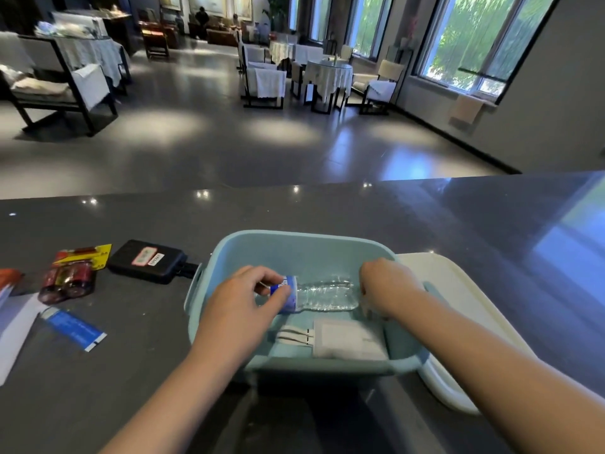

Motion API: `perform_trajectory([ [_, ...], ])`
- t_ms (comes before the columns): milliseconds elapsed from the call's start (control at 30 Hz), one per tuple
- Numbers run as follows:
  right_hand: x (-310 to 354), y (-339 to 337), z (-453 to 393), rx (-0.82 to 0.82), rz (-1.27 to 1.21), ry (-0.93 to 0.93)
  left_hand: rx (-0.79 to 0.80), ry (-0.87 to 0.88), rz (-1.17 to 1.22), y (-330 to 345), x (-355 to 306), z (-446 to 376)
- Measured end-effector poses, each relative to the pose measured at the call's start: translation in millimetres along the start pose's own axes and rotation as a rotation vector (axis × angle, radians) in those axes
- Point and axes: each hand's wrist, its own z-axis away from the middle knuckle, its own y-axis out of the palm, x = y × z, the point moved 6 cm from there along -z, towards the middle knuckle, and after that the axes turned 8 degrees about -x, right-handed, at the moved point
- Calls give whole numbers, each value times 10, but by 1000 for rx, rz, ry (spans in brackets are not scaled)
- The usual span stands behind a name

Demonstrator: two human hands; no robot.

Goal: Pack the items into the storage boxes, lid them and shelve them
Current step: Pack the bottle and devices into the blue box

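Work surface: a dark grey polished counter [458, 224] facing a dim lounge — cloth-draped tables, dark-framed chairs, tall windows with greenery.

A light blue storage box [294, 250] sits on the counter; a white lid [458, 299] lies just right of it. Inside, a clear water bottle [324, 294] lies on its side, held at each end — left hand [248, 296] closed on the blue-labelled end, right hand [386, 286] on the other.

Left of the box: a black device [147, 260] with an illegible sticker, a battery pack [72, 273], a blue sachet [77, 329].
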Motion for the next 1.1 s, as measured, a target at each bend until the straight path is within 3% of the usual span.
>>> perform_trajectory([
  [233,45,193,23,49,135,38,-148,-19,151,-259,-32,212],
  [367,131,-31,19,-76,85,25,-390,-93,191,-682,303,470],
  [467,553,-372,124,-226,-136,-33,-472,-224,128,-994,773,565],
  [633,1829,-889,656,-356,-782,-323,-500,-445,-52,-1443,1559,664],
  [800,2901,-676,649,-236,-899,-468,-450,-472,-238,-1746,1994,516],
  [967,3369,-320,162,-162,-976,-297,-247,-402,-438,-1679,2157,264],
  [1100,3522,-143,-250,-222,-921,-176,-104,-384,-485,-1544,2282,153],
])
